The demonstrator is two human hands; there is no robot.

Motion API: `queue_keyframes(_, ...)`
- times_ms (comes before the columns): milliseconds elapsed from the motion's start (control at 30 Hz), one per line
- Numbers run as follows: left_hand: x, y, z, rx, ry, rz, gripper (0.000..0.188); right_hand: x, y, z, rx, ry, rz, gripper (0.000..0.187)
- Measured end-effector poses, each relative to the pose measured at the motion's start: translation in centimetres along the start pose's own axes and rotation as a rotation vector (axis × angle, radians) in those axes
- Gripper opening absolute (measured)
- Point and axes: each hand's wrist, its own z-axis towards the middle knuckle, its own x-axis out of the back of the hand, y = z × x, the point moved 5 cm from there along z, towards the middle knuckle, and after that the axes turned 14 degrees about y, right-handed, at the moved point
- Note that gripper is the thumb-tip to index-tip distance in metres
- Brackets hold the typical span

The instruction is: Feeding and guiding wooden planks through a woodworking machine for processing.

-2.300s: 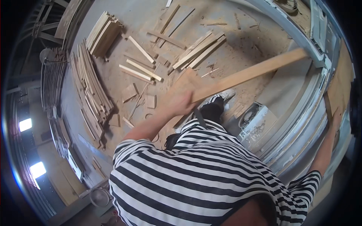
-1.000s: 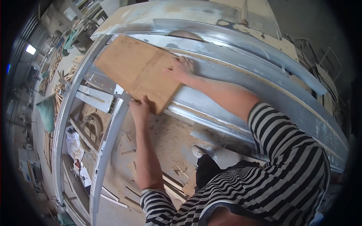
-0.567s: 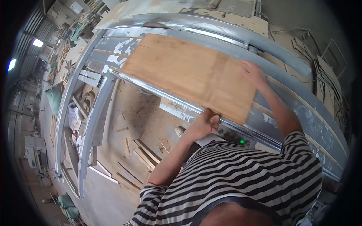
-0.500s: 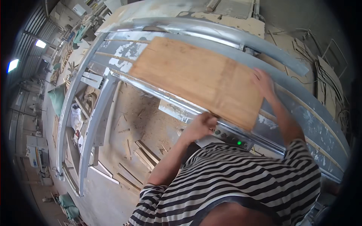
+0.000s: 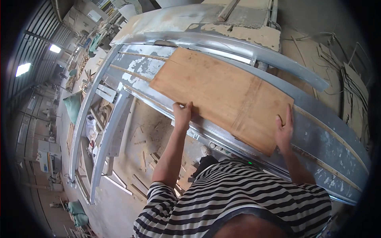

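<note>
one striped shirt (image 5: pixel 234 194) fills the near side, and two bare forearms reach from its sleeves to one wooden board (image 5: pixel 214 87). the left hand (image 5: pixel 183 115) is at the board's near long edge, thumb and fingers bent against it. the right hand (image 5: pixel 284 135) is at the right end, thumb and forefinger apart. whether either grip closes round the board cannot be told, as its underside is hidden.

the board lies flat and aslant on the bench (image 5: pixel 325 150), hiding the middle of it; one darker band crosses the board toward its right end. the bench is grey metal, its paint worn in pale patches, with several thin wooden strips running lengthwise. one green light (image 5: pixel 250 163) shows just below its near edge, and one pale shoe (image 5: pixel 205 150) is on the dusty floor (image 5: pixel 115 198), near several scattered offcuts (image 5: pixel 139 184).

two long grey rails (image 5: pixel 105 152) stand to the left, in front of more scraps. one metal beam (image 5: pixel 293 65) runs across behind the board, with one plank (image 5: pixel 228 10) beyond it. two green sacks (image 5: pixel 72 106) are farther left, well apart, then one pale machine (image 5: pixel 48 158) and two bright panels (image 5: pixel 23 69) in a ribbed wall.
</note>
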Motion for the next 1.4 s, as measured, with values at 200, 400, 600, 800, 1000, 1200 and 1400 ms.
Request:
queue_keyframes(200,-3.7,2.0,0.6,0.003,-0.004,-0.073,0.045,-2.5,1.2,5.8,-0.059,-0.068,-0.003,0.058)
queue_keyframes(400,-7.3,0.3,5.2,-0.046,0.002,-0.008,0.043,-6.5,3.8,10.3,-0.110,-0.036,0.137,0.053)
queue_keyframes(600,-8.8,-0.4,6.0,-0.186,0.097,-0.010,0.047,-7.7,3.3,12.5,0.039,-0.010,0.137,0.041)
queue_keyframes(800,-8.7,4.0,3.0,0.025,0.069,0.045,0.053,-7.0,0.5,13.0,0.373,-0.236,0.233,0.011)
queue_keyframes(1000,-8.1,3.6,4.8,-0.056,0.168,0.013,0.050,-9.4,-0.5,12.8,0.305,-0.290,0.283,0.008)
queue_keyframes(1200,-6.8,4.2,7.5,-0.106,0.214,0.044,0.048,-11.6,-2.6,12.7,0.344,-0.292,0.280,0.009)
queue_keyframes(1400,-6.1,4.6,9.7,0.037,0.122,0.061,0.050,-13.9,-4.0,12.5,0.374,-0.278,0.317,0.008)
